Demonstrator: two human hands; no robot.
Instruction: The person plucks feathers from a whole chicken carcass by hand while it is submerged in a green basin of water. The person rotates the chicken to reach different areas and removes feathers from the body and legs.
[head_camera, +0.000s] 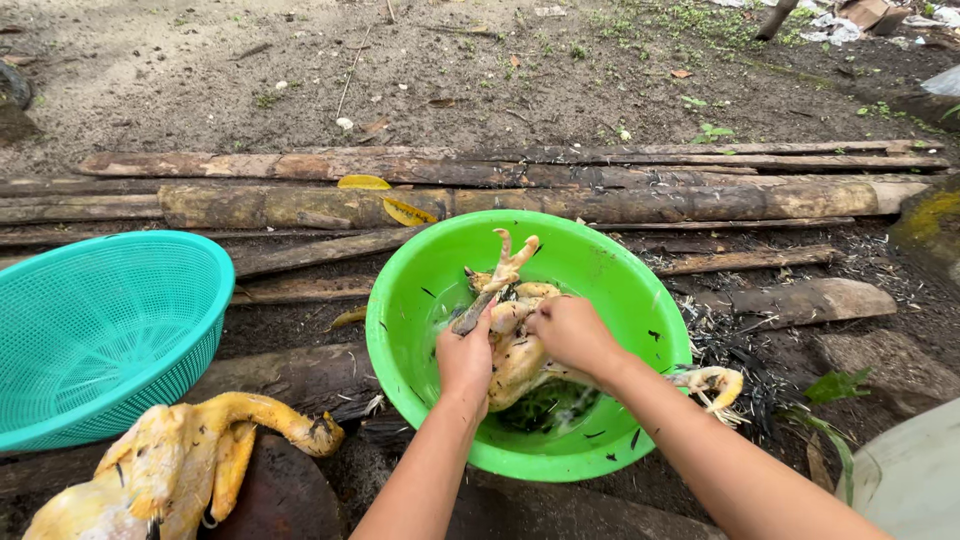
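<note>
Over green basin (610, 285), both hands gripping plucked chicken (520, 365)

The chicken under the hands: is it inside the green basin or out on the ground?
Mostly inside: the plucked chicken lies in the green basin, both hands gripping it; one foot hangs over the right rim.

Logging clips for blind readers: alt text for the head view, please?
Both hands, left hand and right hand, grip a plucked chicken in a green basin on muddy ground. A teal basket and a second plucked chicken lie to the left.
</note>
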